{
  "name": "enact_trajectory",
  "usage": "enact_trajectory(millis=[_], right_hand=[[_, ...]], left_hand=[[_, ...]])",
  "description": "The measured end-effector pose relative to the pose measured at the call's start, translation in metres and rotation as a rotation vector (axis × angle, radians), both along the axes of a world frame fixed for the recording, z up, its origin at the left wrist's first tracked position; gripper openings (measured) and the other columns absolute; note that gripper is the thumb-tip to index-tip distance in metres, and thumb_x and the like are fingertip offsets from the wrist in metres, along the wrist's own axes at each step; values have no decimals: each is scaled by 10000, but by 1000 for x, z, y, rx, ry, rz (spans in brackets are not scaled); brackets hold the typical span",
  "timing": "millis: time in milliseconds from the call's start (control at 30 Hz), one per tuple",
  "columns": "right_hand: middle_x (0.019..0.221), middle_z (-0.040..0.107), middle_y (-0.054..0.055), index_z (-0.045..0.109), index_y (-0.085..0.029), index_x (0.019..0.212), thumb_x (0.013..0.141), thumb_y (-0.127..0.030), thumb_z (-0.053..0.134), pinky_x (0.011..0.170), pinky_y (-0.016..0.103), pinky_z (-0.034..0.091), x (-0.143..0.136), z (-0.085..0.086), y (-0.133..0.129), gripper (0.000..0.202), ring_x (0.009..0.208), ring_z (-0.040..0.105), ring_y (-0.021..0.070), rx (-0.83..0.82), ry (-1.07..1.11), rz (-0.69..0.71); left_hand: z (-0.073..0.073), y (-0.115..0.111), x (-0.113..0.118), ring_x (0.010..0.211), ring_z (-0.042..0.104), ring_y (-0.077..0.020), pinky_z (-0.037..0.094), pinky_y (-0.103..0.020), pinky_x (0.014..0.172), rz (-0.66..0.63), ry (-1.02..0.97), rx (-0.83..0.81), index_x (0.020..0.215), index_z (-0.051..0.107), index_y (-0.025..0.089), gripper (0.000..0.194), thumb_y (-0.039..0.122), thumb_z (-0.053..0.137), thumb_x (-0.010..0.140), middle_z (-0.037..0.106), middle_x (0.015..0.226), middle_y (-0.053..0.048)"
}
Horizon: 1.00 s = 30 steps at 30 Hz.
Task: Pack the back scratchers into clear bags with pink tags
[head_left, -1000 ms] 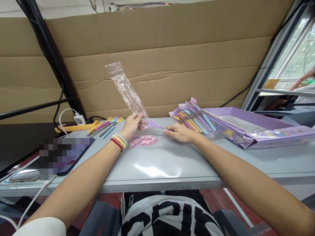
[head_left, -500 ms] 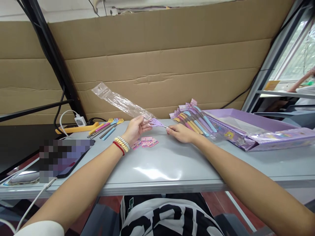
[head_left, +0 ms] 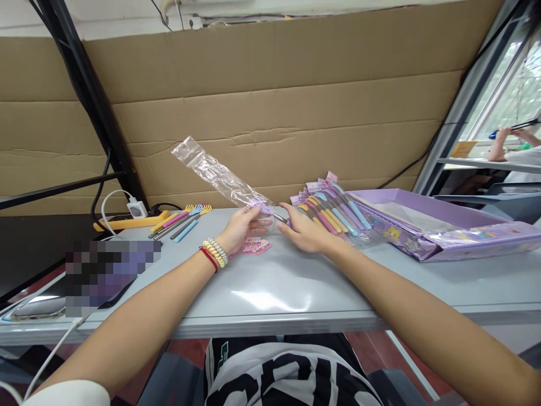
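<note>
My left hand [head_left: 240,228] is closed on a clear plastic bag [head_left: 220,177], which slants up and to the left from my fingers. A back scratcher [head_left: 264,207] with a purple claw head has that head at the bag's lower end, by my left thumb; it appears to lie within the film. Its metal shaft runs toward my right hand [head_left: 306,230], where thumb and fingers are around the handle, mostly hidden. Under my hands, several small pink printed cards [head_left: 256,246] lie on the table. Unbagged back scratchers [head_left: 181,221] in several colours lie to the left.
Bagged back scratchers with pink cards [head_left: 333,208] are stacked on the right, against a purple box [head_left: 422,225]. A phone [head_left: 114,276] and a white charger [head_left: 137,208] are at left. Cardboard [head_left: 270,101] stands behind the grey table [head_left: 338,287]. Another person's hands [head_left: 502,138] show far right.
The back scratcher's claw has moved left into the bag's end region. My right hand has shifted slightly, its fingers more spread. The bag has swung a little to the right.
</note>
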State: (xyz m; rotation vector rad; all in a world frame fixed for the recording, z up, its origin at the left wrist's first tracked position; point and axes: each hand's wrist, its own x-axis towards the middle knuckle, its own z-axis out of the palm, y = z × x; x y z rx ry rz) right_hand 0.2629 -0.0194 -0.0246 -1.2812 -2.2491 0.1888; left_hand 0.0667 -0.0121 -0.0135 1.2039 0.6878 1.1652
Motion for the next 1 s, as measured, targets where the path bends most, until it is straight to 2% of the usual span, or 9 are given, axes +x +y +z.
enact_trajectory(millis=[133,333,433,500,567,633,667,800,1000], right_hand=[[761,615,76,-20,-106,1486,921,-371,364,689,344,416,-12,-4,-5,733,713,580,241,-24,-11,59],[862,616,88,-103,-109,1469,857,-265,423,730,369,444,-22,-7,-7,822,759,583,228,38,121,130],[776,596,37,-117,-93,1464,826,-258,467,691,334,441,-22,-4,-8,881,691,559,194,-10,169,161],[697,565,-7,-24,-92,1470,828,-287,486,632,287,421,-20,-1,-8,842,620,528,160,-87,206,160],[652,551,-22,238,-102,1411,846,-340,482,582,258,393,-15,3,-7,660,566,502,135,-202,203,169],[652,561,-7,498,-125,1167,862,-382,466,555,248,377,-9,7,-6,400,549,498,121,-329,148,198],[653,564,0,551,-138,1016,865,-387,459,548,246,372,-8,9,-6,305,543,494,117,-373,109,208],[637,556,4,522,-164,720,860,-354,456,550,246,348,-7,10,-5,245,545,456,105,-317,43,220],[626,580,-18,536,-161,927,798,-355,554,519,235,331,-18,4,-9,234,521,462,100,-260,284,215]], left_hand=[[2,-2,-1,725,675,-155,544,-303,697,16,-37,27,876,587,142,183,318,617,836,699,916,-73],[-3,-5,7,725,679,-159,546,-318,727,-118,-22,1,919,620,125,192,288,639,818,701,948,-94],[-3,-4,7,714,677,-159,542,-318,719,-79,-11,26,871,617,122,168,278,641,813,706,921,-91],[1,-2,4,694,670,-147,538,-308,709,5,-34,55,836,603,125,141,261,634,815,709,892,-82],[6,-1,0,704,672,-147,536,-298,700,89,-85,80,830,583,131,119,243,621,822,707,859,-68],[12,1,-4,725,680,-155,533,-294,698,139,-134,93,841,564,138,110,238,608,830,700,830,-51],[14,1,-6,728,682,-156,532,-293,700,149,-146,96,845,557,142,111,241,604,834,697,821,-44],[14,1,-7,741,685,-152,531,-313,764,147,-135,86,847,548,145,129,252,618,828,702,826,-48],[1,0,-3,760,680,-184,545,-357,764,-17,-5,27,833,554,137,178,287,646,803,703,823,-82]])
